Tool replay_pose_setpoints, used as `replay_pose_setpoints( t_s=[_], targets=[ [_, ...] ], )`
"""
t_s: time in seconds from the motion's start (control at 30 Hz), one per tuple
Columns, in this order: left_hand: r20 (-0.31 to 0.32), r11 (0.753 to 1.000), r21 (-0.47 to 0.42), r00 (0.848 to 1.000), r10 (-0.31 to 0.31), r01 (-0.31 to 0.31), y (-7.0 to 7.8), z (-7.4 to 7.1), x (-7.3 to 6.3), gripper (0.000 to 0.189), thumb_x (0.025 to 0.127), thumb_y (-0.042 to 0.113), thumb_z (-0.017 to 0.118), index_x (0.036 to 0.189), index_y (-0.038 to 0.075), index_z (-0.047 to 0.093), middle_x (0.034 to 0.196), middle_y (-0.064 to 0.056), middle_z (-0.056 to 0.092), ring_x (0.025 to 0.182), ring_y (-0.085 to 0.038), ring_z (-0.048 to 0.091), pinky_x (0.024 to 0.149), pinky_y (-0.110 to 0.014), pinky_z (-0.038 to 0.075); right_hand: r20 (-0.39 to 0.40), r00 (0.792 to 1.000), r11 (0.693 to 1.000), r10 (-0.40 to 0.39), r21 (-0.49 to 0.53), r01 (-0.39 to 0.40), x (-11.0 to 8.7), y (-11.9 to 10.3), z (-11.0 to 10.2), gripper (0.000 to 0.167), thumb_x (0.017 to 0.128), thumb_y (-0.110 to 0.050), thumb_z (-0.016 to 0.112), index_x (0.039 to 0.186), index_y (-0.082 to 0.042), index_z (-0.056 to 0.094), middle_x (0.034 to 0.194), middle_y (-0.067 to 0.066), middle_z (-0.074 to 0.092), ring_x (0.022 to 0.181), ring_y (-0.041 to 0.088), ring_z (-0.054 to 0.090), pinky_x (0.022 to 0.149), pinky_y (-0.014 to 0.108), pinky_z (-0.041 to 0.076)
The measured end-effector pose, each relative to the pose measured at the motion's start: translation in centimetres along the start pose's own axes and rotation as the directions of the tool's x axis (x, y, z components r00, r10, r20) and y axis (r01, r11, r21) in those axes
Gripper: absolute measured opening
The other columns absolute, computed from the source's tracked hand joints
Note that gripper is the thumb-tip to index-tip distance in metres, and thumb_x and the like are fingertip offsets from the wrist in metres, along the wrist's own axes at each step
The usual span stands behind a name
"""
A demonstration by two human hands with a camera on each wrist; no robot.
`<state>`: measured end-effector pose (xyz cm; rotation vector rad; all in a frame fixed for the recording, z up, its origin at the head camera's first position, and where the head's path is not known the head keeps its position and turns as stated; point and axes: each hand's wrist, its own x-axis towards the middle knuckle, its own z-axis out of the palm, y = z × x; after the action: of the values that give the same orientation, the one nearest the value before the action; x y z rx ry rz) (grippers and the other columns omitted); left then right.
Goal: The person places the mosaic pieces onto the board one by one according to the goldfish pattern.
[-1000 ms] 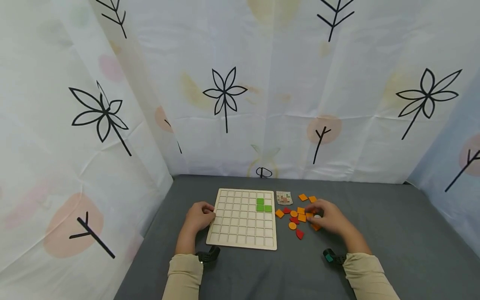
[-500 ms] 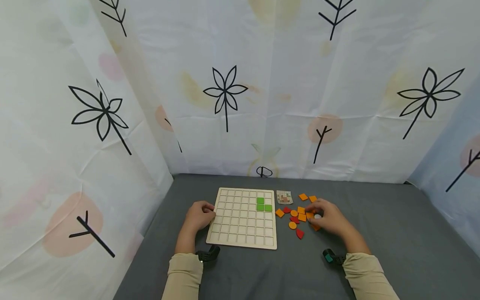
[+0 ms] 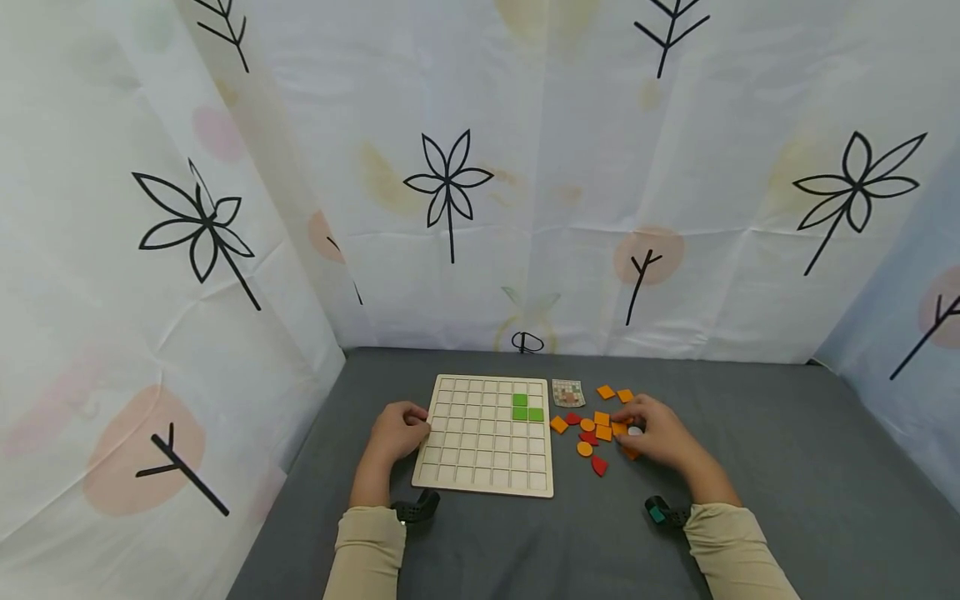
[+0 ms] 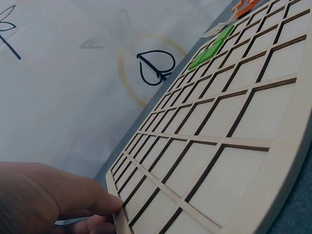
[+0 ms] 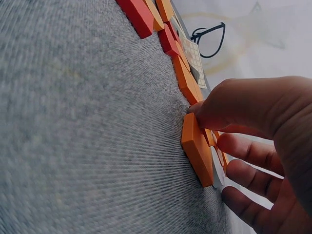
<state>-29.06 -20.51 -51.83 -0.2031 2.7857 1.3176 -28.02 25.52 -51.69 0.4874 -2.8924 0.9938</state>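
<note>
Wooden board: your wooden board (image 3: 483, 435) lies flat on the worktop (image 3: 510, 550), roughly square, its left and right sides running away from you toward the curtain (image 3: 562, 287).
Left side: your left hand (image 3: 400, 430) holds the board's left edge, fingers curled against it.
Right side: your right hand (image 3: 656, 432) is at the loose pieces (image 3: 599, 467) right of the board; its lower fingers stand apart, but I cannot tell whether thumb and forefinger pinch a piece.
Orange block: the orange block (image 5: 198, 152) sits by your right thumb, its long axis slanting upper left to lower right in the right wrist view.
Green tiles: three green tiles (image 3: 536, 415) form an L, square to the grid.
</note>
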Motion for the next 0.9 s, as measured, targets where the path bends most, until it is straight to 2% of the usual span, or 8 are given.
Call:
replay_pose_setpoints(
  t_s=[0.17,0.43,0.77,0.9],
  targets=[
    [-0.002,1.0,-0.005,1.0,0.004,-0.004,0.0,0.0,0.0,0.02,0.095,0.014,0.072,0.112,0.004,0.075,0.101,-0.012,0.072,0.086,-0.023,0.067,0.075,-0.042,0.055,-0.001,1.0,1.0,0.008,-0.005,-0.008,-0.1,0.0,0.0,0.018,0.088,-0.008,0.084,0.106,-0.008,0.081,0.104,0.007,0.062,0.085,0.018,0.048,0.073,0.033,0.041],
    [0.004,1.0,-0.014,1.0,0.0,0.0,0.0,-0.1,-0.1,0.02,0.095,0.014,0.072,0.113,0.004,0.075,0.101,-0.012,0.072,0.085,-0.023,0.066,0.073,-0.04,0.055,-0.014,1.0,1.0,-0.027,-0.013,0.026,-0.1,-0.1,-0.1,0.016,0.088,-0.008,0.084,0.103,-0.01,0.08,0.105,0.005,0.064,0.088,0.018,0.053,0.075,0.034,0.045],
    [-0.002,1.0,-0.006,1.0,0.005,-0.005,-0.1,0.0,0.0,0.019,0.095,0.014,0.072,0.112,0.004,0.075,0.098,-0.011,0.071,0.082,-0.021,0.066,0.071,-0.037,0.054,-0.027,0.999,0.999,-0.039,-0.005,0.039,-0.1,-0.8,-0.1,0.017,0.093,-0.015,0.081,0.11,-0.009,0.08,0.107,0.006,0.071,0.096,0.022,0.064,0.083,0.041,0.054],
    [0.0,1.0,-0.006,1.0,0.005,-0.005,-0.2,0.0,0.1,0.02,0.095,0.015,0.072,0.112,0.004,0.075,0.098,-0.011,0.071,0.081,-0.021,0.066,0.071,-0.038,0.054,-0.032,0.998,0.999,-0.044,0.007,0.045,-0.1,-1.3,-0.1,0.019,0.094,-0.016,0.081,0.111,-0.008,0.08,0.108,0.007,0.072,0.095,0.023,0.063,0.08,0.041,0.054]
  ],
)
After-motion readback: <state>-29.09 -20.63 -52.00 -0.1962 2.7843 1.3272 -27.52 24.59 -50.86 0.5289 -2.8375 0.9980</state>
